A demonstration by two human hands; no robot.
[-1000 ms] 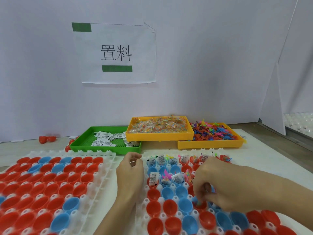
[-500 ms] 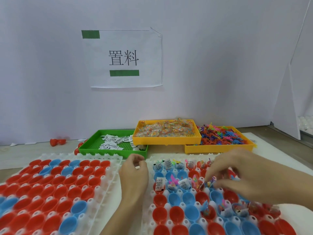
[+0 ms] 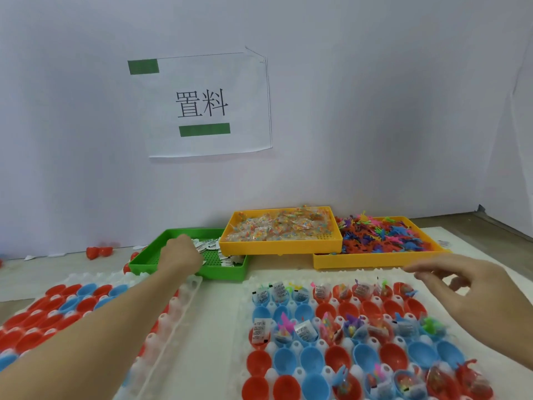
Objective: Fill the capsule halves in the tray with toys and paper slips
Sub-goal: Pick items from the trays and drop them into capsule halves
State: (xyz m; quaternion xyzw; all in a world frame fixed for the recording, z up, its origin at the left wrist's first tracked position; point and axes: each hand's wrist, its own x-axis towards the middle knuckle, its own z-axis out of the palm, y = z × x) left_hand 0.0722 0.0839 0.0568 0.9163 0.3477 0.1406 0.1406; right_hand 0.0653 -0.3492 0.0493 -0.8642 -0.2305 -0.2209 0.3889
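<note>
A white capsule tray (image 3: 331, 274) lies in front of me on the right, its red and blue halves in rows. Several halves in the back rows and at the near right hold paper slips and small toys (image 3: 302, 330); others, such as a blue half (image 3: 311, 362), are empty. My left hand (image 3: 180, 255) reaches into the green tray (image 3: 225, 272), fingers down on the paper slips (image 3: 213, 246); its fingertips are hidden. My right hand (image 3: 461, 281) hovers over the capsule tray's back right corner, fingers spread, holding nothing.
A second white tray (image 3: 184, 298) of empty red and blue halves lies under my left forearm. Behind stand a yellow tray of bagged toys (image 3: 277, 226) and a yellow tray of coloured plastic figures (image 3: 383, 238). Loose red halves (image 3: 98, 252) sit by the wall.
My left hand has gone from between the two capsule trays forward into the green tray. My right hand has lifted off the capsules, moved back and right, and spread its fingers.
</note>
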